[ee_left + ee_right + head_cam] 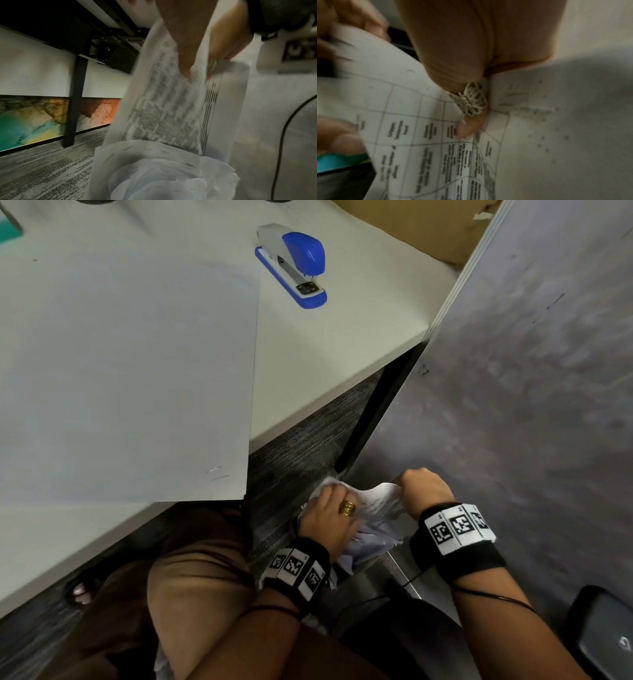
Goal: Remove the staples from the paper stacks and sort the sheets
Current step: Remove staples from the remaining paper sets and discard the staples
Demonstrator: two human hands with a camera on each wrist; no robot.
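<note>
- Down below the desk edge, off to the right beside the grey partition (513,405), both hands are on a crumpled bunch of printed sheets (373,505).
- Left hand (329,518), the one with the gold ring (347,508), lies on top of the bunch with its fingers curled down over the paper, so it's gripping the sheets.
- Right hand (424,487) is fisted around the upper right edge of the same paper; the right wrist view shows a finger with a filigree ring (471,101) pressed on a page printed with a table grid.
- From the left wrist camera, one printed page (171,108) hangs down from the fingers (187,54), and under it sits a heap of more white sheets (163,175), some with short dark marks along the edge that could be staples. Too blurry to say for sure.
- Up on the desk (342,344) a big blank sheet (120,371) lies flat, its near corner sticking out past the desk edge, with two small marks near that corner.
- Blue and grey stapler (294,265) sits on the desk behind that sheet, well apart from the hands.
- Both wrists have black bands with square black-and-white tags, and a thin black cable (493,597) runs from the right one.
- Patterned grey carpet (301,446) shows under the desk.
</note>
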